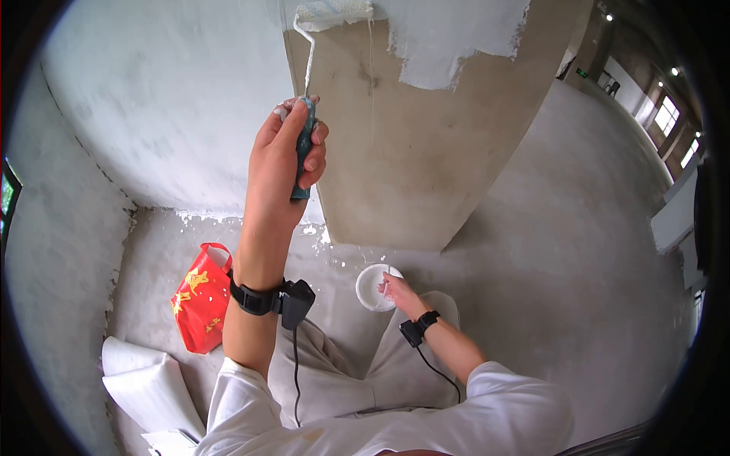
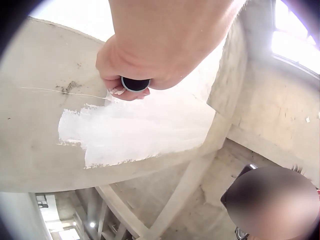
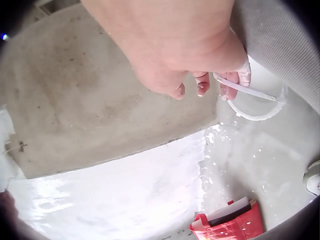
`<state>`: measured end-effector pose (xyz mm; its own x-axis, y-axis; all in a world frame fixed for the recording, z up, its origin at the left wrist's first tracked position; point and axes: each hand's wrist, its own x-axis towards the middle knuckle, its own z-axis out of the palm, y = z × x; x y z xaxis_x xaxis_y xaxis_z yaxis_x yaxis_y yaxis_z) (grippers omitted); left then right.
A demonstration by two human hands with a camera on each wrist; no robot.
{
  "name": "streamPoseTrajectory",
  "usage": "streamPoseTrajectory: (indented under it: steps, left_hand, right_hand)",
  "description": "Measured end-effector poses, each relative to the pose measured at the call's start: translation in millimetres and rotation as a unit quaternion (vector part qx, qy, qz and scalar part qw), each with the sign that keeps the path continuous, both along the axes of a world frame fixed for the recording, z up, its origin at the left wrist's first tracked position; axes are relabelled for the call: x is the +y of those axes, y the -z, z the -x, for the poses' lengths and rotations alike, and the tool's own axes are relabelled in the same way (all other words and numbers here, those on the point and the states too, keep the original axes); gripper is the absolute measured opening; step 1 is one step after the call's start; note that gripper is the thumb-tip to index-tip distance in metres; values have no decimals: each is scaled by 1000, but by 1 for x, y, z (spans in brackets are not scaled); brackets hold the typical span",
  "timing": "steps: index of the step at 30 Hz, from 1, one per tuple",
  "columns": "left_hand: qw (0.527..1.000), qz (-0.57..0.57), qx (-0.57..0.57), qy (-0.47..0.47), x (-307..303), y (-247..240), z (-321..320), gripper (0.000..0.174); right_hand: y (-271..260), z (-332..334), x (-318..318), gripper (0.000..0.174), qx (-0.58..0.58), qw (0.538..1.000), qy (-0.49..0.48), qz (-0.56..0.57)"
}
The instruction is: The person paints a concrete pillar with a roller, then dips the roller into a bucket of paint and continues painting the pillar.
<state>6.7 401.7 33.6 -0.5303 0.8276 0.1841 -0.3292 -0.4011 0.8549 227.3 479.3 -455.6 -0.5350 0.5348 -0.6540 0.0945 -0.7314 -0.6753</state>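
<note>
My left hand [image 1: 275, 163] is raised against the wall and grips a paint roller by its teal handle [image 1: 302, 176]. The roller's paint-covered sleeve [image 1: 334, 14] lies on the panel beside a white painted patch [image 1: 456, 45]. In the left wrist view the handle's dark butt end [image 2: 136, 84] pokes out of the fist. Low near the knees, my right hand [image 1: 398, 292] holds the white bail handle [image 3: 245, 89] of a paint bucket [image 1: 362, 292]. White paint smears its thumb and fingertips.
A red bag [image 1: 201, 304] with yellow print stands on the floor at left, near a folded white sheet [image 1: 144, 380]. Bare brown panel [image 1: 411, 152] spreads below the painted patch. White splatters dot the concrete floor [image 1: 325, 235] along the wall's foot.
</note>
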Motion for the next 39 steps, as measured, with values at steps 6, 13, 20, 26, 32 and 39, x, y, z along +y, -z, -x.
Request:
streamPoseTrajectory:
  steps: [6,13,20,26,32,39]
  left_hand:
    - [1000,7,-18,18,5,11,8,30]
    - [999,27,-26,22,9,39,12,31]
    - [999,26,-30,9,11,67,17,27]
    - [999,29,-44,10,9,95,19,27]
    - [998,44,-44,5,3,102,19,28]
    - [1000,13,4,9,2,57,34,27]
  right_hand:
    - [0,-1,2,34,20,1000,-1,1]
    - [-17,4,4,32,14,1000,-21,-1]
    - [-25,3,8,35,68,997,-35,23]
    - [-23,3,8,32,105,992,-39,52]
    - [-21,5,11,28,110,990,-35,76]
    - [-13,7,14,29,134,987,-54,74]
